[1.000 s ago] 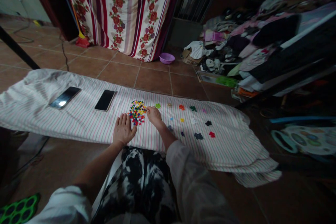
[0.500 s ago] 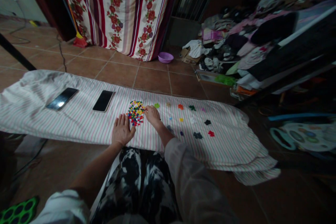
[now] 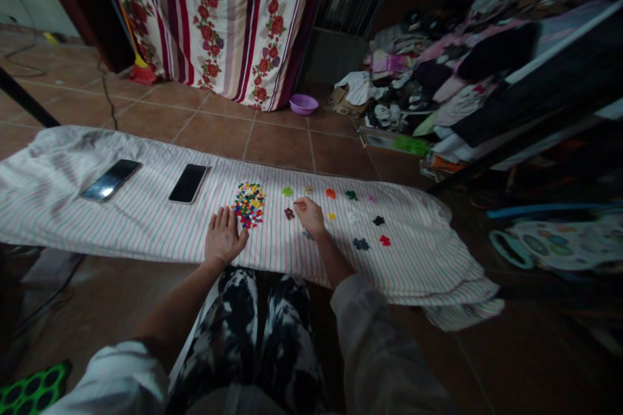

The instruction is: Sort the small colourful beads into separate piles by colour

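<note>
1. A tiled floor [image 3: 287, 142] of reddish-brown squares runs across the room, with a flowered, striped curtain [image 3: 233, 13] hanging at the far side and a heap of clothes [image 3: 438, 78] piled on the right
2. A striped cloth [image 3: 73, 220] lies spread in a long band across the floor in front of the person, whose knees in black-and-white patterned fabric show at the bottom of the view
3. Two phones lie face up on the cloth's left part, well apart from the hands: the left phone [image 3: 110, 179] and, nearer the middle, the dark phone [image 3: 189, 183]
4. A small purple bowl [image 3: 304, 104] stands on the tiles near the foot of the curtain
5. The left hand [image 3: 222, 237] rests flat and spread on the cloth, palm down, holding nothing, its fingertips just beside the pile of coloured pieces [image 3: 249, 203]
6. The right hand [image 3: 310, 215] lies to the right of the pile with its fingers curled; it seems to pinch a small reddish piece at its fingertips, though the dim view leaves that uncertain
7. A dark red cluster [image 3: 289, 213] lies between pile and right hand; other small single-colour clusters dot the cloth, among them a green cluster [image 3: 287, 191], an orange cluster [image 3: 330, 193] and a red cluster [image 3: 384, 240]
</note>
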Demonstrator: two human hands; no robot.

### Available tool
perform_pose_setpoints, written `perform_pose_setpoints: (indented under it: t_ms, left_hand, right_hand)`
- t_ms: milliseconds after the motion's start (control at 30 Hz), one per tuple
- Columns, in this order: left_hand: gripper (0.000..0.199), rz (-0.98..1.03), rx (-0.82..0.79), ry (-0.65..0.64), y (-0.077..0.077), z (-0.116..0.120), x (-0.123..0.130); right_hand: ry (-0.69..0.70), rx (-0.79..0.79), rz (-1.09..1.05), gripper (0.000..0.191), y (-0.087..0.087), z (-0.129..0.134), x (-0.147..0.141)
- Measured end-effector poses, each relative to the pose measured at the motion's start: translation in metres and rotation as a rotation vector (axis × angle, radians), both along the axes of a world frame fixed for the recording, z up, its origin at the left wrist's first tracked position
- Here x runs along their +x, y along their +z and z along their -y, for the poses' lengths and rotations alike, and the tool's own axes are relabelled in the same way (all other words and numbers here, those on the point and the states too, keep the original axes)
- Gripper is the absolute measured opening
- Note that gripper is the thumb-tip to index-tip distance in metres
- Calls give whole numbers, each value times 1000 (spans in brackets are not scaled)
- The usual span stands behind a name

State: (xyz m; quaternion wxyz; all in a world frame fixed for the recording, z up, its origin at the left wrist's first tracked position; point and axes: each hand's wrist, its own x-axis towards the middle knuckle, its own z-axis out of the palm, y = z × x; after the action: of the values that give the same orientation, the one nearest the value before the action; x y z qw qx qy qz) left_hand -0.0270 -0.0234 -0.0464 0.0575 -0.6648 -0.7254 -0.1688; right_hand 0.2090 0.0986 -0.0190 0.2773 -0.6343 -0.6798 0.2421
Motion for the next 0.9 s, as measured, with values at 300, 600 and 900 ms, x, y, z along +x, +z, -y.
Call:
perform_pose_setpoints:
  t_ms: [300, 600, 900]
  left_hand:
    - [70, 30, 8, 4, -1, 0, 0]
    - [69, 20, 11, 1, 0, 0, 0]
    - [69, 13, -5, 8, 0, 0, -1]
  right_hand:
    - [146, -14, 267, 18, -2, 14, 7]
    - [122, 8, 177, 36, -12, 19, 1]
    - [103, 43, 121, 38, -24, 21, 3]
